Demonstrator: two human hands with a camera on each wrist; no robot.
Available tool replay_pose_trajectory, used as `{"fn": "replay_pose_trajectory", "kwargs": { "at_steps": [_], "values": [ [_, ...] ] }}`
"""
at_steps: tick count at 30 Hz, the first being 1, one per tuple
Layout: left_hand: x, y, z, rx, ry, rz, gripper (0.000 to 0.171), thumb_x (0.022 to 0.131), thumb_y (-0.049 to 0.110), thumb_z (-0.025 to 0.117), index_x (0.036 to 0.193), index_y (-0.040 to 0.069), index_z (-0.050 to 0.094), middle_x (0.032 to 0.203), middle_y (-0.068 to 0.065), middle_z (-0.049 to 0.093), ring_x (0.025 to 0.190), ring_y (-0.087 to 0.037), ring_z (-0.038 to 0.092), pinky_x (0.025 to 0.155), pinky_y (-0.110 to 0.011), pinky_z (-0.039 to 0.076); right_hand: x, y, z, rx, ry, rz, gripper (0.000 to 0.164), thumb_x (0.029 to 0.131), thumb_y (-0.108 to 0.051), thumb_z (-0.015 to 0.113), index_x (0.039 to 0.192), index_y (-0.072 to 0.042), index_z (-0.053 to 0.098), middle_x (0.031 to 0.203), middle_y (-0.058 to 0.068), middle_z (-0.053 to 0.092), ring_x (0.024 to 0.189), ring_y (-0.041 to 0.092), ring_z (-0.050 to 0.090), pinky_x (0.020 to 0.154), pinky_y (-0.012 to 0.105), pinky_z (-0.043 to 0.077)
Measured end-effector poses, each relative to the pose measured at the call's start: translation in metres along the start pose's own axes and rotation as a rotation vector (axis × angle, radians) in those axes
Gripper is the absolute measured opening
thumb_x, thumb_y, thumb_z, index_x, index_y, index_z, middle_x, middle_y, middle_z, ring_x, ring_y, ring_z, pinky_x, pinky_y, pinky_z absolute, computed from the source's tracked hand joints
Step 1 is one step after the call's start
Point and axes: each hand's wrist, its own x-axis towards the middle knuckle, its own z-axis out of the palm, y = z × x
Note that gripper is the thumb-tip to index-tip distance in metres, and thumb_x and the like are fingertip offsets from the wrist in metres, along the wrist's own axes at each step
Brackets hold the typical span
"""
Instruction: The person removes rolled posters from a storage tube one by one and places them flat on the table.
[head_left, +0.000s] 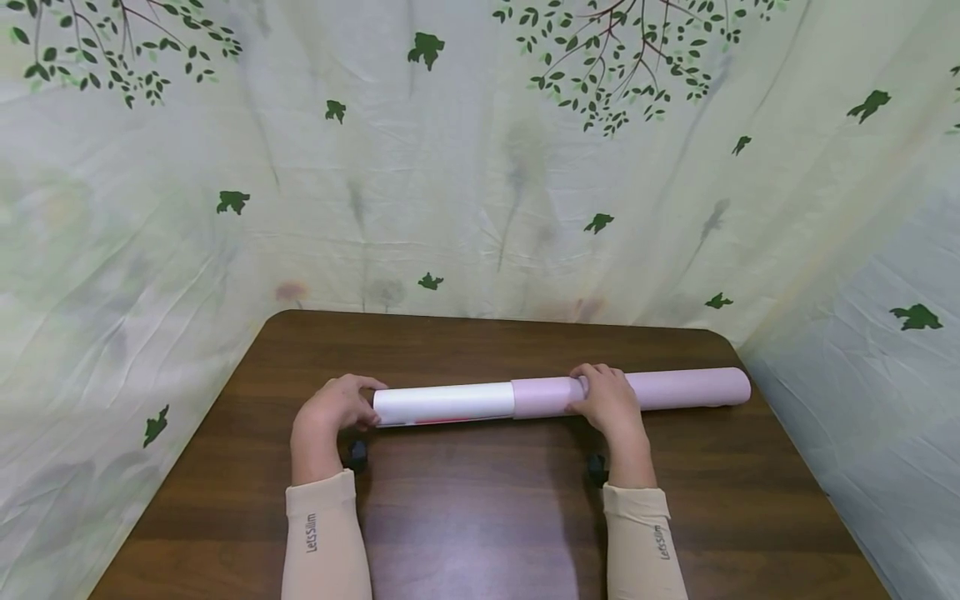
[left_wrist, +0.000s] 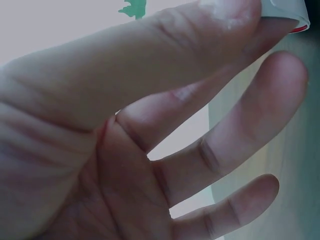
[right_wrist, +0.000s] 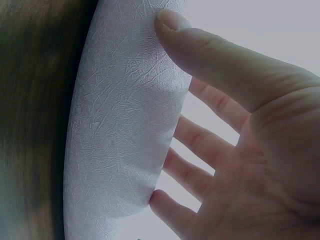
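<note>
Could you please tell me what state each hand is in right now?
Left hand: holding, pinching the end of the white tube.
Right hand: holding, gripping the pink tube.

Free room between sleeves (head_left: 326, 537) (long roll (head_left: 540, 397) across far side)

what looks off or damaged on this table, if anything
Nothing looks spilled or visibly damaged. One mild oddity: the roll is slightly askew, its pink right end nearer the far table edge than its white left end. That seems minor.
</note>
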Motion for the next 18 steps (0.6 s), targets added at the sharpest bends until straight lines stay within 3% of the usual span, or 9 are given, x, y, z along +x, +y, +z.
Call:
{"fn": "replay_pose_trajectory", "kwargs": {
  "at_steps": [18],
  "values": [
    [-0.003, -0.013, -0.008, 0.013, 0.007, -0.019, 0.061, 0.078, 0.003, 0.078, 0.136, 0.008, 0.061, 0.111, -0.023, 0.066, 0.073, -0.018, 0.069, 0.068, -0.032, 0.053, 0.001, 0.002, 0.001, 0.003, -0.009, 0.001, 0.051, 0.078, -0.029, 0.085, 0.123, -0.014, 0.065, 0.136, 0.02, 0.058, 0.129, 0.045, 0.046, 0.107, 0.057, 0.037]
  ]
}}
